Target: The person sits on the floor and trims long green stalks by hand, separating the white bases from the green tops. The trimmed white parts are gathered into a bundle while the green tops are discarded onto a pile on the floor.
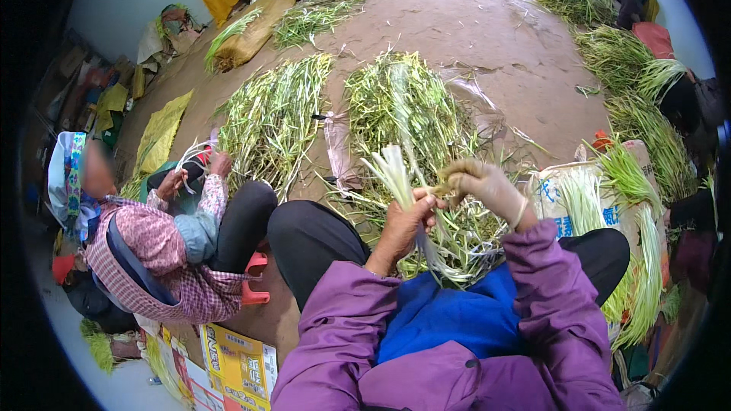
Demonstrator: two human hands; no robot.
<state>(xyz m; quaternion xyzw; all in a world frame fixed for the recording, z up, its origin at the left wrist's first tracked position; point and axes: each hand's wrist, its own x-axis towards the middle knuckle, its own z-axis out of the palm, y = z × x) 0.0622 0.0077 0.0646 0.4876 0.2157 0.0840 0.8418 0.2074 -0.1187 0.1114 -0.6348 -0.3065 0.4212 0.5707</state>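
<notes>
A bundle of pale green-and-white leafy stalks (400,180) stands up out of my left hand (404,225), which is closed around it. My right hand (485,185) wears a thin, soiled glove; its fingertips meet the stalks beside my left thumb, and motion blurs them. Whether they pinch a stalk cannot be told. Below both hands, loose stalks hang toward the blue cloth (451,314) on my lap. In front of my knees lies a large heap of untrimmed green stalks (405,103).
Cleaned stalks (579,200) lie on a printed woven sack (551,182) at my right. A co-worker (165,240) sits close on my left by another heap (274,120). Flattened yellow cardboard (240,365) is at lower left. A pink plastic strip (341,151) lies between the heaps.
</notes>
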